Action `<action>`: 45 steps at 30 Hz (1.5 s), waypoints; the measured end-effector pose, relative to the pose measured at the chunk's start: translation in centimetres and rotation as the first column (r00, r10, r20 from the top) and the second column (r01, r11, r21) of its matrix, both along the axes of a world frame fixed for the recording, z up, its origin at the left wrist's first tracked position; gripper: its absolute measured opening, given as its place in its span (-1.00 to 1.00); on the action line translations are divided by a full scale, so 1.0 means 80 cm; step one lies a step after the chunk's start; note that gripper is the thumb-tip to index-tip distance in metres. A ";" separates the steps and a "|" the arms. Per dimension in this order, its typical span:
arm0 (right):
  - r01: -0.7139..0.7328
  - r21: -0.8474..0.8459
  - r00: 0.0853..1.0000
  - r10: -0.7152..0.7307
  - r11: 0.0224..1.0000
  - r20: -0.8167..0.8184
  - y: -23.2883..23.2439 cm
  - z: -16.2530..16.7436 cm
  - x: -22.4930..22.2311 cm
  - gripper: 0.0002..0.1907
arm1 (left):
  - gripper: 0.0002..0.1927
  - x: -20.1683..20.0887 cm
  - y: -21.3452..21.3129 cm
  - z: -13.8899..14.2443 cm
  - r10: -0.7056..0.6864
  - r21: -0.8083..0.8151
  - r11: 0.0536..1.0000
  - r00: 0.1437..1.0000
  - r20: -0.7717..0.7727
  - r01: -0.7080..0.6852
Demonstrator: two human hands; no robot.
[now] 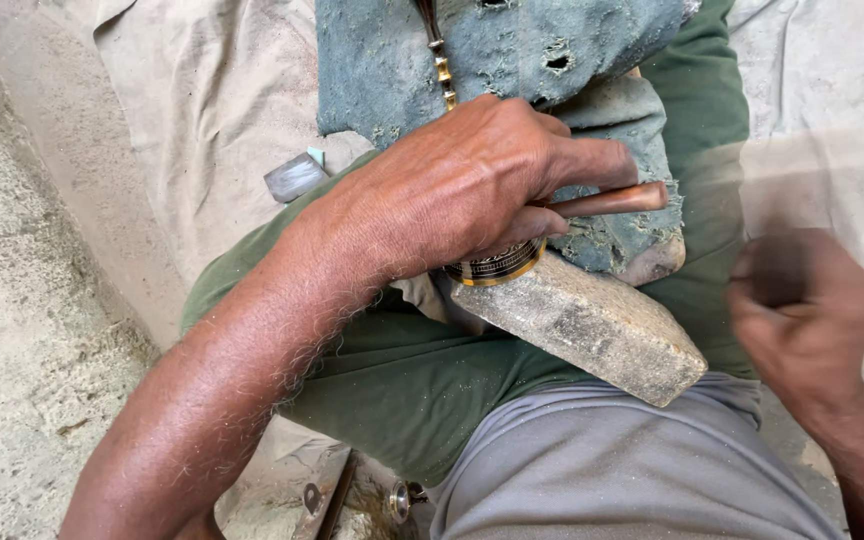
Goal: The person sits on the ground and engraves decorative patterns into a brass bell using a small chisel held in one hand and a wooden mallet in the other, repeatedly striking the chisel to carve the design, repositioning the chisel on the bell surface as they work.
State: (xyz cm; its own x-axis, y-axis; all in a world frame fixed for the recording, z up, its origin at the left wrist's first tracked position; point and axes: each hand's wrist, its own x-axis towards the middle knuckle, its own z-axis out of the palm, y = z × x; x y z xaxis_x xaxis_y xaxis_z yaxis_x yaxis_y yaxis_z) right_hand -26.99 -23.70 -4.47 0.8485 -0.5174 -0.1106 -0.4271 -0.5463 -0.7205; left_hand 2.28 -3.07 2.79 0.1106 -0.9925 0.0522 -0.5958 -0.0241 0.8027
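Brown wooden pipe point(607, 201) gripped in the closed left hand point(472, 185).

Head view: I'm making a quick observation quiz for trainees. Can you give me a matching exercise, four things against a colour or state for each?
Things:
1. Left hand
2. Right hand
3. Stone block
4. Worn cloth pad

Colour or state:
A. Blurred, off to the side, apart from the work
B. Grey-green, frayed, with holes
C. Closed around a brown rod and a patterned black-and-gold ring
D. Grey-tan, rough, resting across the lap

Pairs: 1-C, 2-A, 3-D, 4-B
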 end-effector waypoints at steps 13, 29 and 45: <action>0.023 -0.072 0.998 -0.019 0.997 0.060 0.012 0.010 0.008 -0.75 | -0.57 0.005 -0.002 0.003 -0.016 0.020 1.000 1.000 -0.008 0.016; 0.131 0.120 0.962 -0.156 0.984 0.224 0.015 0.009 0.003 -0.81 | -0.65 0.002 -0.001 0.000 -0.004 -0.003 1.000 1.000 0.027 0.004; -0.075 -0.200 0.989 0.048 0.977 -0.138 0.012 0.016 -0.004 -0.61 | -0.68 0.003 0.000 0.000 -0.013 -0.002 1.000 0.999 0.042 0.013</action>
State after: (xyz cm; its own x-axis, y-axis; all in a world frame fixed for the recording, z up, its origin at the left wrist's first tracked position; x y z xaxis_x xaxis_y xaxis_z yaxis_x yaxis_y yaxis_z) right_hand -27.29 -22.73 -3.19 0.8643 -0.4881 -0.1213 -0.4721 -0.7041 -0.5304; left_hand 2.55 -3.06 2.75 0.0954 -0.9937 0.0587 -0.6289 -0.0145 0.7773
